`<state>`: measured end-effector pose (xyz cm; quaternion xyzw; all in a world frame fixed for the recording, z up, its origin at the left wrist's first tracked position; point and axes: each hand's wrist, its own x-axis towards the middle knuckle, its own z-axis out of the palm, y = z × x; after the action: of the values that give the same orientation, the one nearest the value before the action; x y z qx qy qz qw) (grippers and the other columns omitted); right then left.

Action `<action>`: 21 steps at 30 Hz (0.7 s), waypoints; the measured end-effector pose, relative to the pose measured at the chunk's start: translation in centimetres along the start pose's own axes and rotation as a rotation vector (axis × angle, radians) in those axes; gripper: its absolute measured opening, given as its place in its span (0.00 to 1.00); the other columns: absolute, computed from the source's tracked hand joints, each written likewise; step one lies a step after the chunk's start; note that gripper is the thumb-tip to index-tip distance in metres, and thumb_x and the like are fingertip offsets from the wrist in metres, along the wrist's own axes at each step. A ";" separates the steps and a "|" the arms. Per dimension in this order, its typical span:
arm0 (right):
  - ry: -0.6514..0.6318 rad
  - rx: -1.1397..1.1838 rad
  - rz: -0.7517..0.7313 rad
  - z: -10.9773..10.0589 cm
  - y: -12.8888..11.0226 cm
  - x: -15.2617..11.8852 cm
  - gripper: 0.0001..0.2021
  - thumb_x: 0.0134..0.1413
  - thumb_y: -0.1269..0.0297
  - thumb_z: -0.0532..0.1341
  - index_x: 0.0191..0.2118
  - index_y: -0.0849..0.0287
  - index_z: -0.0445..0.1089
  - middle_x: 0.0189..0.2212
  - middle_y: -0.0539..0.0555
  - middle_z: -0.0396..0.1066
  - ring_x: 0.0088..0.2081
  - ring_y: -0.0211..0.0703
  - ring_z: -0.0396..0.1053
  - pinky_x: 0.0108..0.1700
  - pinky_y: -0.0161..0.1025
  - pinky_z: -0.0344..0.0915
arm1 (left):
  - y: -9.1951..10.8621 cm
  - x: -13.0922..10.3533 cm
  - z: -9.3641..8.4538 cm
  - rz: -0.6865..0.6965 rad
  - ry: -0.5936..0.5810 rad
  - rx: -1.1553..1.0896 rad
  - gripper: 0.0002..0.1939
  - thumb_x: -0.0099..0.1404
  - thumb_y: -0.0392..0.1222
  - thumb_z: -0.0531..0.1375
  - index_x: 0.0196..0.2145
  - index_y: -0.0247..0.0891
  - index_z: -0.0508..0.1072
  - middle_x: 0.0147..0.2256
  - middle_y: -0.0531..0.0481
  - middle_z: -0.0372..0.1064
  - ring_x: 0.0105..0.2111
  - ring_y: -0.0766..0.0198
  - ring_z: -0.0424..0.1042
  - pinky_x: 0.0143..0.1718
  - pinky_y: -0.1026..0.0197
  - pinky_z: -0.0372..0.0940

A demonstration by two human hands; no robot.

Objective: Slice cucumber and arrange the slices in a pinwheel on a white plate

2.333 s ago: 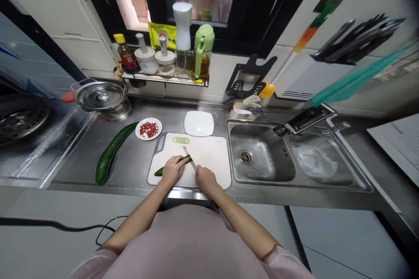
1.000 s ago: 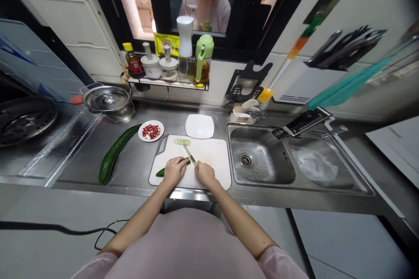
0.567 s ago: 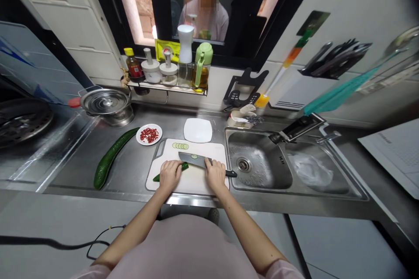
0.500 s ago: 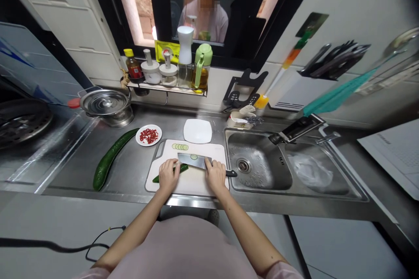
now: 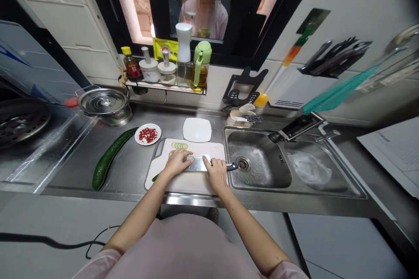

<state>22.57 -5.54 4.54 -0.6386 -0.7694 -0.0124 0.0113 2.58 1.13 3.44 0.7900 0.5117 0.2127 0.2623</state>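
Note:
My right hand grips the kitchen knife by its black handle, with the index finger laid along the broad blade. The blade lies tilted over the white cutting board. A cucumber slice clings to the blade's left part. Thumb and finger of my left hand close around that slice at its edges. Under my left wrist, the tip of a cut cucumber piece shows; the rest is hidden. A row of several cucumber slices lies along the board's far side.
A whole cucumber and a plate of small red pieces are left of the board. Behind it sits a white square plate. The sink with its faucet adjoins on the right. A condiment shelf hangs behind.
My left hand has left the cucumber piece and moved up and right to the slice on the blade. The knife has turned more level and shifted slightly right.

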 end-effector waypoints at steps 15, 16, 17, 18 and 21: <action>-0.034 -0.007 0.043 -0.2 1.4 -1.1 0.24 0.60 0.71 0.52 0.61 0.51 0.62 0.38 0.59 0.66 0.41 0.48 0.57 0.46 0.45 0.46 | 0.9 2.4 0.5 0.025 -0.131 -0.120 0.05 0.56 0.42 0.62 0.29 0.40 0.77 0.33 0.51 0.74 0.31 0.64 0.70 0.35 0.63 0.61; -0.031 -0.008 0.050 -0.1 1.5 -1.2 0.23 0.60 0.71 0.52 0.61 0.51 0.62 0.38 0.59 0.66 0.41 0.48 0.57 0.46 0.45 0.46 | 0.8 2.7 0.7 0.009 -0.134 -0.149 0.06 0.56 0.43 0.62 0.29 0.39 0.77 0.32 0.50 0.74 0.31 0.64 0.70 0.34 0.63 0.61; -0.029 -0.010 0.056 -0.1 1.7 -1.2 0.23 0.61 0.70 0.52 0.61 0.51 0.63 0.38 0.59 0.66 0.41 0.48 0.57 0.46 0.45 0.46 | 0.5 3.0 1.0 -0.020 -0.131 -0.186 0.07 0.57 0.43 0.61 0.29 0.39 0.77 0.31 0.50 0.74 0.30 0.64 0.69 0.34 0.63 0.61; -0.027 -0.013 0.062 0.0 1.8 -1.3 0.23 0.61 0.70 0.52 0.60 0.51 0.63 0.37 0.59 0.66 0.40 0.48 0.57 0.46 0.45 0.46 | 0.1 3.4 1.2 -0.059 -0.120 -0.228 0.08 0.57 0.44 0.61 0.29 0.38 0.77 0.30 0.50 0.74 0.29 0.64 0.69 0.33 0.64 0.61; -0.029 -0.019 0.083 0.2 2.3 -1.6 0.22 0.60 0.70 0.53 0.60 0.51 0.64 0.37 0.58 0.66 0.40 0.48 0.57 0.45 0.44 0.46 | -1.4 4.7 1.8 -0.189 -0.051 -0.320 0.10 0.57 0.46 0.60 0.30 0.36 0.76 0.28 0.51 0.74 0.28 0.66 0.68 0.31 0.65 0.60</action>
<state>25.15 -6.66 4.30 -0.6701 -0.7422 -0.0099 -0.0053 4.51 5.57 1.53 0.6919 0.5364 0.2456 0.4162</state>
